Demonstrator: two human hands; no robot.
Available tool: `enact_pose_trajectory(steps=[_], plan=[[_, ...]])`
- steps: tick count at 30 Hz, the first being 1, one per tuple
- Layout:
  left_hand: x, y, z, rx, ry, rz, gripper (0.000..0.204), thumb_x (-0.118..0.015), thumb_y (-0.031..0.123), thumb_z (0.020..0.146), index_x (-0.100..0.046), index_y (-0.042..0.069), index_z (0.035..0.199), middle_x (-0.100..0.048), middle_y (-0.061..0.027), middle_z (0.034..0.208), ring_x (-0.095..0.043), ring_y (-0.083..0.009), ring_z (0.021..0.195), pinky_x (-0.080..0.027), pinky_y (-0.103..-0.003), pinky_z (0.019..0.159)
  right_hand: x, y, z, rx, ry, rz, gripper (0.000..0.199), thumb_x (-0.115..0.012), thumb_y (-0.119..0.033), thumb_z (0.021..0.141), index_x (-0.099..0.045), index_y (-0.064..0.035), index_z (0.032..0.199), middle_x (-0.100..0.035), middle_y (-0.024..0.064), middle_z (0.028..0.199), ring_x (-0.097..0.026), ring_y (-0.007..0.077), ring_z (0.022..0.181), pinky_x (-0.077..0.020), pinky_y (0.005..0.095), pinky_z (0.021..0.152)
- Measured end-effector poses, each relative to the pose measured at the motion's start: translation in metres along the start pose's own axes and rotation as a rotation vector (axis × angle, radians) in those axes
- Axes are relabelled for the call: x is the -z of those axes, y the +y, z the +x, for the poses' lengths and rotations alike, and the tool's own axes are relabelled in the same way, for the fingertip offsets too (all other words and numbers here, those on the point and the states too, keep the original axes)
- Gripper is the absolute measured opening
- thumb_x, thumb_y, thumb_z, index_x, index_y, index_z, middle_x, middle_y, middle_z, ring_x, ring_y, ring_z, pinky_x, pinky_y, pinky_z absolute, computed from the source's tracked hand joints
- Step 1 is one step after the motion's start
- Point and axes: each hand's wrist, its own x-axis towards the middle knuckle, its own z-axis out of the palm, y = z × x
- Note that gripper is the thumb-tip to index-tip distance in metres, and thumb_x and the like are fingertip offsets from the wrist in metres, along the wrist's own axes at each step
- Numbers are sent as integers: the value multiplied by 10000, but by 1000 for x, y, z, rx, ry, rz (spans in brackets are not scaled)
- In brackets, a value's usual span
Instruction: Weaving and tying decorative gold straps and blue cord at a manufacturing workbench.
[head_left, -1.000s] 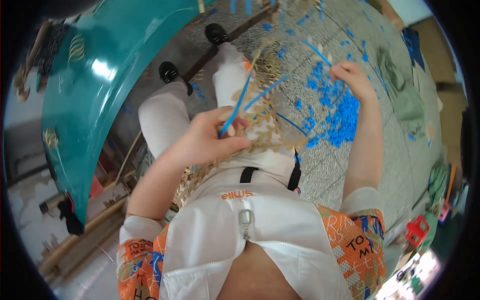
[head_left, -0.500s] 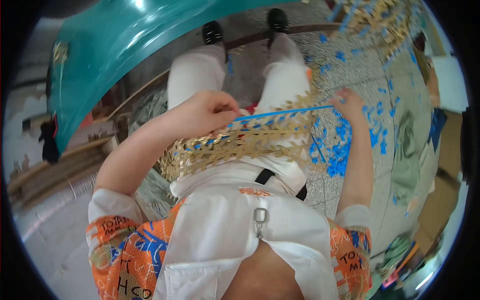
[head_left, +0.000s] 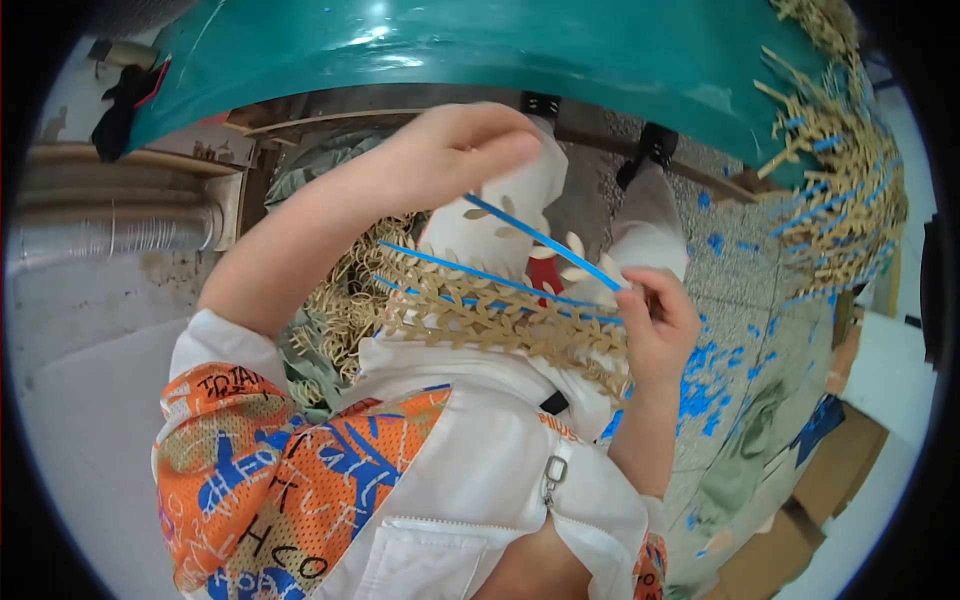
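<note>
My left hand [head_left: 455, 150] is raised over my lap with its fingers pinched on the upper end of a thin blue strip [head_left: 540, 240]. The strip runs down and right to my right hand [head_left: 655, 320], which grips its lower end together with the end of several gold leaf-shaped sprigs [head_left: 490, 310]. More blue strips lie along the sprigs across my white trousers. A loose heap of the gold sprigs [head_left: 340, 300] rests under my left forearm.
A large teal curved panel [head_left: 480, 60] arches across the top. Another pile of gold sprigs with blue strips [head_left: 845, 190] sits at the upper right. Blue scraps [head_left: 710, 370] dot the speckled floor. Cardboard boxes [head_left: 800, 500] stand at the lower right, wooden planks and a pipe at the left.
The view has swung left and down. My right hand came off the floor scraps onto the strip's end at my lap. My left hand lifted, stretching the strip between both hands.
</note>
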Motion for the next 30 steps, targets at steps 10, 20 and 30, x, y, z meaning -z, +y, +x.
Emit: enact_pose_trajectory(steps=[10, 20, 30], plan=[[7, -6, -54, 286, 138, -687, 393, -358, 346, 897, -459, 59, 649, -467, -24, 543, -467, -94, 448, -294, -204, 382, 2, 6, -7, 32, 104, 131, 221, -648, -75, 729, -544, 35, 890, -515, 47, 826, -454, 112, 706, -353, 210, 635], [-3, 24, -54, 39, 117, -824, 367, -369, 269, 908, -408, 61, 608, -399, 10, 510, -414, -64, 432, -307, -200, 397, -68, -115, 47, 527, -14, -556, 120, -611, 17, 690, -584, 14, 807, -573, 96, 772, -521, 154, 650, -404, 235, 569], [-16, 33, -57, -228, 251, -406, 289, -406, 181, 894, -488, 7, 678, -433, -31, 535, -412, -103, 468, -328, -256, 431, -80, -125, 56, 669, -26, -691, 107, -596, 52, 653, -561, -15, 728, -551, 66, 641, -512, 151, 534, -391, 226, 462]])
